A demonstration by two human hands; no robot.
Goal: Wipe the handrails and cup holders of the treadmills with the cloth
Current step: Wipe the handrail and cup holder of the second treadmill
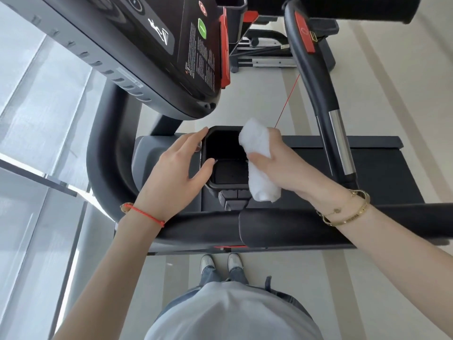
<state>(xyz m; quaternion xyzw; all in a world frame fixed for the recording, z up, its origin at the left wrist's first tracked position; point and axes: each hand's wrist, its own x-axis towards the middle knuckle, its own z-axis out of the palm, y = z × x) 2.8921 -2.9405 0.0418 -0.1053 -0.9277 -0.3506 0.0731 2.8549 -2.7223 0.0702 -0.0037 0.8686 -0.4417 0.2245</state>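
Right hand (pixel 277 165) with cloth (pixel 259 165) over pale floor (pixel 264 99)

You hold a white cloth (pixel 259 163) over the black cup holder (pixel 221 179), with a red cord bracelet (pixel 144 213) on the left wrist, gold bangles (pixel 348 212) on the right, a black handrail (pixel 245 229) near you, and a green button (pixel 202 28) on the black console (pixel 147 45) far left

Bright gym room
Pale striped floor (pixel 257 99) beyond the hands; daylit glass window (pixel 36 133) to their left.
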